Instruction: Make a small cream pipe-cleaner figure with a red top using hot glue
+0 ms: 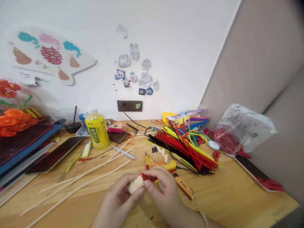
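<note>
Low in the head view, my left hand (120, 198) is closed around a cream-coloured, ridged fuzzy roll (136, 185), which looks like coiled pipe cleaner. My right hand (165, 190) pinches a red fuzzy piece (144, 177) against the roll's right end. Fingers hide part of both, so I cannot tell whether they are joined. Just beyond my hands lie yellow-handled pliers (169, 165), a key (155, 151) and several short cream pieces (165, 158). An orange box-shaped item (184, 186) lies beside my right hand.
Long cream pipe cleaners (78, 191) stretch across the left. A pile of coloured pipe cleaners (185, 148) covers the back right. A yellow bottle (97, 128) stands behind a dark tablet (55, 155). Farther right are a plastic bag (242, 126) and a white mouse (213, 145).
</note>
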`<state>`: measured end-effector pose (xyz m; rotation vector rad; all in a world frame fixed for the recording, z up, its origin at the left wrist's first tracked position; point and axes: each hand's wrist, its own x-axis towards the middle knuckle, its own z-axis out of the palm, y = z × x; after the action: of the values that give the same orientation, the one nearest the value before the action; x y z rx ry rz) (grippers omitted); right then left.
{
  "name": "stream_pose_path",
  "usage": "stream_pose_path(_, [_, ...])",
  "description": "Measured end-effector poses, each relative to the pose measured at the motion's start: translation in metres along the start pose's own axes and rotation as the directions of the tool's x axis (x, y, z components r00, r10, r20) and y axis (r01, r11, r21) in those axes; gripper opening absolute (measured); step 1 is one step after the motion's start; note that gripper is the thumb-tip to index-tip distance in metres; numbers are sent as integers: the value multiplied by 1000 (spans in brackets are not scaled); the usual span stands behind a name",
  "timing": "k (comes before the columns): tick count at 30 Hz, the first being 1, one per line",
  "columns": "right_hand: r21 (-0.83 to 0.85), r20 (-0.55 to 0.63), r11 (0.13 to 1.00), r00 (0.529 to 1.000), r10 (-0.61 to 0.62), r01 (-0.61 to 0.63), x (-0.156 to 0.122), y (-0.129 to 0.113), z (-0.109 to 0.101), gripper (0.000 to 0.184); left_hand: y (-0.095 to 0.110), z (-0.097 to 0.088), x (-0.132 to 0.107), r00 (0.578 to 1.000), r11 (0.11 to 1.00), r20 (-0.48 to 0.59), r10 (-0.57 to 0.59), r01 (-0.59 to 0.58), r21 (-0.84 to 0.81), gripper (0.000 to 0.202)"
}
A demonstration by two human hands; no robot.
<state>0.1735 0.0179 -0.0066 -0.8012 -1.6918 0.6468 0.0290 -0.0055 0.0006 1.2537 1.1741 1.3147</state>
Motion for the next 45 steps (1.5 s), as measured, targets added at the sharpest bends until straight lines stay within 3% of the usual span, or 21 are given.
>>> stream_pose_path(5, [60, 12, 995, 997, 73, -74, 1, -1, 1, 17, 13, -2, 0, 999, 991, -31, -17, 21, 136, 25])
stream_pose_path(12, [202, 63, 957, 978, 201, -210, 1, 1, 3, 23, 6, -5, 0, 996, 971, -50, 75, -62, 233, 21])
stream_pose_path(19, [345, 218, 867, 929, 300, -361, 3, 1, 3, 28, 8, -3, 0, 997, 988, 70, 43, -53, 145, 27])
stream_pose_path(28, [251, 295, 917, 927, 233, -311, 8, 2, -8, 24, -3, -4, 1, 974, 999, 225, -23, 31, -30, 31])
stream_pose_path(34, [195, 360, 939, 911, 201, -284, 11, 2, -13, 25, 5, -2, 5, 961, 988, 253, -114, 137, -75, 37])
stream_pose_path(38, [182, 386, 939, 900, 204, -291, 14, 2, -14, 22, 4, 0, 5, 963, 979, 210, -168, 189, -81, 39])
stream_pose_path(42, [244, 333, 917, 915, 227, -316, 12, 7, -10, 24, 0, 0, 2, 996, 998, 78, -33, 37, -46, 36])
stream_pose_path(45, [275, 295, 904, 924, 244, -326, 10, 11, -7, 31, 4, -1, 1, 990, 973, 11, 140, -140, 181, 19])
